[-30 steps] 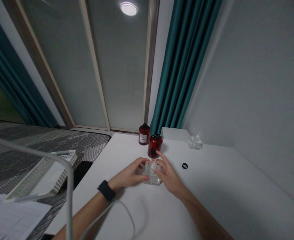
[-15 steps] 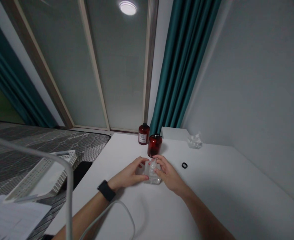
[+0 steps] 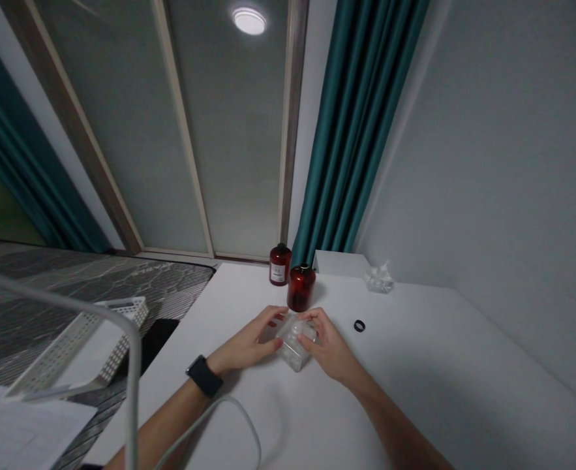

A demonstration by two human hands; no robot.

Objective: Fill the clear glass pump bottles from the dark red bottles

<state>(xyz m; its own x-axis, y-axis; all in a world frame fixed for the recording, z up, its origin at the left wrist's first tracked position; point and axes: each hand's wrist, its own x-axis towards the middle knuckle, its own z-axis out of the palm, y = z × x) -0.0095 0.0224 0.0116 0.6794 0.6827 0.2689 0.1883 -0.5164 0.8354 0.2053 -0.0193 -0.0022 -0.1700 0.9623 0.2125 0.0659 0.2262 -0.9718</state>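
At the centre of the white desk point(image 3: 415, 372), between the left hand point(image 3: 246, 343) and the right hand point(image 3: 329, 343), sits a transparent square container point(image 3: 293, 344). Its material cannot be determined from this view. It stands with one corner turned toward the wearer, and its lower corner rests on the desk.

Hand state: the two hands are apart from each other, and both are clamped on the container from opposite sides. The left-hand thumb and fingers bear on its left side. The right-hand fingers point(image 3: 312, 318) wrap over its upper right corner, and the right thumb lies against its right face.

Items beyond the hands:
- A dark red bottle point(image 3: 301, 288) stands upright just past the gap between the hands, near the container but not touching it.
- A smaller dark red labelled bottle point(image 3: 280, 264) stands farther out, just beside the first.
- A black ring point(image 3: 359, 326) lies on the desk just beyond the right hand.
- A clear wrapped item point(image 3: 379, 281) and a white box point(image 3: 339, 263) lie farther out on that side.

Items nearer the left hand:
- A black smartwatch point(image 3: 202, 376) is worn on the left wrist.
- A white cable point(image 3: 229, 406) runs across the desk below that wrist.
- A white perforated tray point(image 3: 77, 346) and a sheet of paper point(image 3: 33, 434) lie off the desk edge, beyond the left hand.
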